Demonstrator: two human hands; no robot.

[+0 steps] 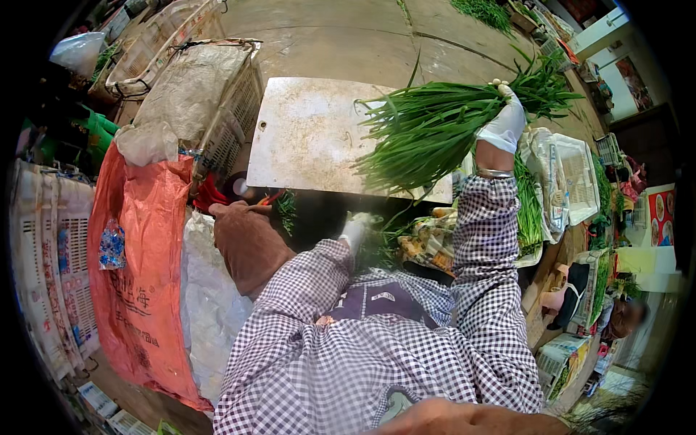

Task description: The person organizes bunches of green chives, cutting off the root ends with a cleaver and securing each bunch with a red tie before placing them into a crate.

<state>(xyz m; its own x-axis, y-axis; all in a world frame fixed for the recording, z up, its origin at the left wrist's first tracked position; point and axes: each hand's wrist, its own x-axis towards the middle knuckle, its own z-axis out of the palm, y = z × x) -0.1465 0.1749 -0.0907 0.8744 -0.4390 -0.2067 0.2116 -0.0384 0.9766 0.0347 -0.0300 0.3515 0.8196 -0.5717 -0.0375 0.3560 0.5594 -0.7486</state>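
Note:
My right hand (505,122), in a white glove, is closed round a big bunch of green chives (431,127) at the right. The long leaves fan out leftward over a stained white board (308,134), and the other end of the bunch sticks out beyond my fist. My left hand (354,230), also gloved, is low in front of my lap, just below the board's near edge. Motion blurs its fingers, so what it holds, if anything, does not show. Loose green leaves (391,239) lie close to it.
More chives (527,206) lie in a crate beside my right arm, near a white plastic basket (578,177). To the left are a red woven sack (145,275), a cloth-covered crate (192,94) and stacked white crates (54,254). A person (627,317) is at the far right.

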